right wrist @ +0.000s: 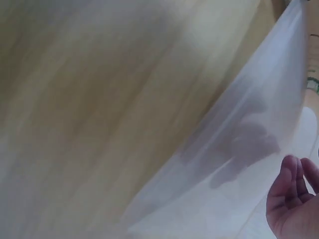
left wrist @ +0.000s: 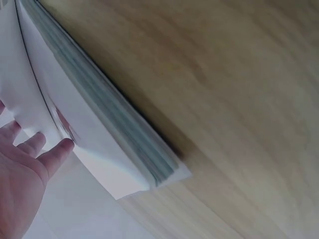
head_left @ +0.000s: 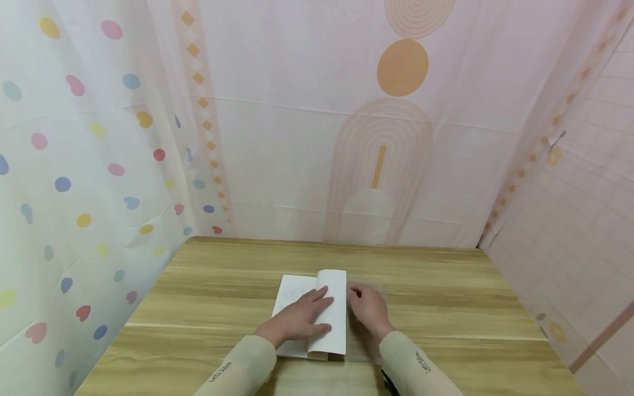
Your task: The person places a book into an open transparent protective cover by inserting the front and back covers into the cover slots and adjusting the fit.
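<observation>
A white-covered book [head_left: 292, 289] lies on the table, its page block [left wrist: 107, 104] seen edge-on in the left wrist view. A white flap [head_left: 338, 308] curls over its right part. My left hand [head_left: 302, 318] rests on this flap with its fingers spread. To the right of the book, my right hand [head_left: 370, 309] has its thumb and fingers curled together, pinching the edge of a clear plastic sheet [right wrist: 214, 184]. That sheet slants up from the table in the right wrist view; in the head view it barely shows.
The wood-grain table [head_left: 446, 308] extends around the book on all sides. Patterned curtains [head_left: 277, 165] hang behind it and along both sides. A dark band [head_left: 388, 382] shows by the right sleeve.
</observation>
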Demonstrator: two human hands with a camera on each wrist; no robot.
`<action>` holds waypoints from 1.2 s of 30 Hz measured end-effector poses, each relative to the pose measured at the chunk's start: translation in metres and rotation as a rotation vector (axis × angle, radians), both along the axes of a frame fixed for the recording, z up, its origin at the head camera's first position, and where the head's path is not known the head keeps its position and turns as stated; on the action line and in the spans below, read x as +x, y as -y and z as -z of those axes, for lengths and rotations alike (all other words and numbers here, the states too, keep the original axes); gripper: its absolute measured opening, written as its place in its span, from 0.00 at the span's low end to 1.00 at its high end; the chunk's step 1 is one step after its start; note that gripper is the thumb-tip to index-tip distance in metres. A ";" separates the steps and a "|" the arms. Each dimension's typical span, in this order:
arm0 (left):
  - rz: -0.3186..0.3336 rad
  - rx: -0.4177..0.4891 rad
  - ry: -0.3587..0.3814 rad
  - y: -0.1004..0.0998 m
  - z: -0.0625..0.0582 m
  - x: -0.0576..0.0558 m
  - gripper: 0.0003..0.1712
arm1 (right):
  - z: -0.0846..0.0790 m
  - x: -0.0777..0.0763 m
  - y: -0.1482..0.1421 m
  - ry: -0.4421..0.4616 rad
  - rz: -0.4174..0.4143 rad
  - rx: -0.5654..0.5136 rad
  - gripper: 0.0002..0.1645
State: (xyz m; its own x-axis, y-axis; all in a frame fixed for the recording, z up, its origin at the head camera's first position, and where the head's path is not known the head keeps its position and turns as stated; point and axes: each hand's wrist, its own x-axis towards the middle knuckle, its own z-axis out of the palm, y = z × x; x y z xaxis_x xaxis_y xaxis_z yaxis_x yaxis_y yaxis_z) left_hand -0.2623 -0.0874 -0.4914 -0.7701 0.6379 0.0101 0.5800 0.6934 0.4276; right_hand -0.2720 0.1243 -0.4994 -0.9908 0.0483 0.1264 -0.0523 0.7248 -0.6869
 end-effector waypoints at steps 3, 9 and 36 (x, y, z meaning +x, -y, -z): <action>0.007 -0.022 -0.024 -0.001 0.001 0.000 0.39 | 0.002 0.002 -0.005 -0.082 0.006 0.117 0.15; 0.005 -0.072 -0.082 -0.002 0.007 -0.002 0.39 | 0.007 0.008 -0.015 -0.201 -0.058 0.287 0.14; 0.015 -0.223 -0.199 -0.018 0.002 0.001 0.36 | 0.013 0.012 -0.030 -0.101 -0.227 0.418 0.25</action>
State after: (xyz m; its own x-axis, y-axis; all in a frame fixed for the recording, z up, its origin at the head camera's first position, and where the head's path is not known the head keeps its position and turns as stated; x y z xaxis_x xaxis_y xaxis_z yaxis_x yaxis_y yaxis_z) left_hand -0.2612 -0.0697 -0.4935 -0.7574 0.6527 0.0182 0.6480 0.7480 0.1432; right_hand -0.2603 0.1546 -0.5126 -0.9522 -0.2430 0.1851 -0.2924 0.9003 -0.3223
